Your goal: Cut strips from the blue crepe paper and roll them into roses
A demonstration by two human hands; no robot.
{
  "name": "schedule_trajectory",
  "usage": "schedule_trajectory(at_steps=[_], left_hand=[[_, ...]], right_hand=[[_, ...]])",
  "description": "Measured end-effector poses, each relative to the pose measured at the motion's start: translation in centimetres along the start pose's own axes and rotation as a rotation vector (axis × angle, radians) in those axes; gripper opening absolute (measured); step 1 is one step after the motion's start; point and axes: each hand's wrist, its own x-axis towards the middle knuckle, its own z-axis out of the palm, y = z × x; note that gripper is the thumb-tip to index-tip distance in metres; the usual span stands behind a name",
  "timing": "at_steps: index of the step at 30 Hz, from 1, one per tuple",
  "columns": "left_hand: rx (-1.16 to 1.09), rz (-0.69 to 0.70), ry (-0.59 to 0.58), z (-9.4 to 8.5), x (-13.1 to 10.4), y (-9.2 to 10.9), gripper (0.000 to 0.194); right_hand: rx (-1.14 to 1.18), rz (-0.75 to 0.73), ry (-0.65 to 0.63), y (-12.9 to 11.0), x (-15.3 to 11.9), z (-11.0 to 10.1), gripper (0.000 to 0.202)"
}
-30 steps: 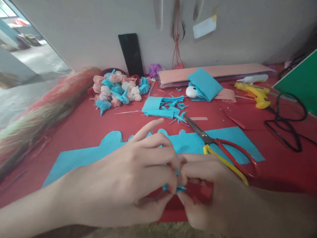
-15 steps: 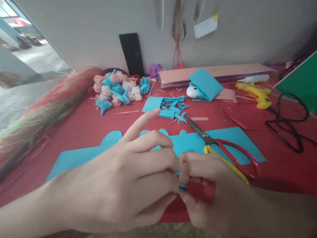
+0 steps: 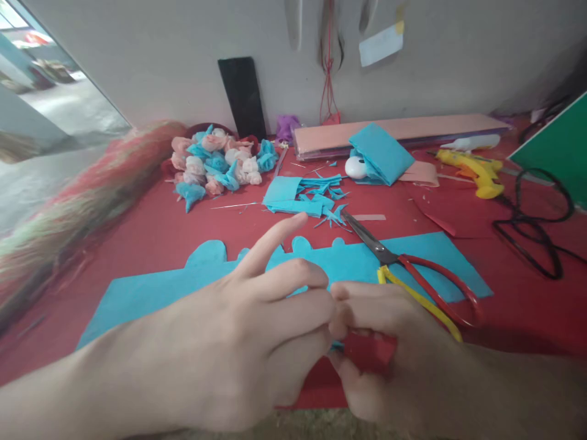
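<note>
My left hand [image 3: 238, 336] and my right hand [image 3: 389, 330] meet low in the middle of the view, fingertips touching. Between them shows the tip of a small blue crepe paper piece [image 3: 337, 346], mostly hidden by the fingers. The left index finger points up and away while its other fingers curl in. My right fingers are bent into a pinch. Under and beyond both hands lies a blue crepe paper strip [image 3: 147, 299] with rounded cut pieces along its far edge. Scissors [image 3: 385, 255] with red and yellow handles rest across it, close beyond my right hand.
Blue scraps [image 3: 321, 198] lie mid-table. Paper roses [image 3: 215, 162] are heaped at back left, beside a long fringed bundle [image 3: 92, 201]. A folded blue paper pad [image 3: 383, 156], a yellow glue gun [image 3: 486, 174] and its black cord [image 3: 518, 223] occupy the right.
My left hand has turned slightly, its index fingertip shifting a little right and down, its thumb now hidden. My right hand stays nearly in place. The small blue piece remains between them.
</note>
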Motion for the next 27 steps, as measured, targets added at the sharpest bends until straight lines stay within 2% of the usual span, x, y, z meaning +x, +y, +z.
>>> schedule_trajectory(at_steps=[2, 9, 13, 16, 20, 25, 27], left_hand=[[-0.019, -0.026, 0.019, 0.1, 0.0, 0.0, 0.033], [-0.05, 0.104, -0.075, -0.1, -0.3, -0.4, 0.032], [-0.132, 0.12, -0.086, -0.4, 0.0, -0.7, 0.023], [-0.223, 0.074, 0.069, -0.6, 0.3, -0.9, 0.018], [-0.192, 0.035, 0.297, -1.2, 0.5, -1.2, 0.015], [0.012, 0.072, 0.506, -2.2, 0.7, -1.4, 0.022], [0.066, 0.11, 0.538, -2.2, 0.9, -1.0, 0.021]], right_hand=[[0.007, 0.003, -0.021, 0.1, 0.0, 0.0, 0.016], [0.136, -0.008, -0.151, 0.9, 0.1, 0.3, 0.015], [0.229, 0.004, -0.119, 1.1, 0.2, 0.4, 0.021], [0.258, -0.004, -0.053, 0.9, 0.5, 0.2, 0.021], [0.353, -0.164, 0.057, 0.6, 0.7, -0.4, 0.024], [0.446, -0.173, 0.02, 0.6, 0.2, -1.2, 0.02], [0.431, -0.144, -0.005, 0.5, 0.2, -1.5, 0.016]])
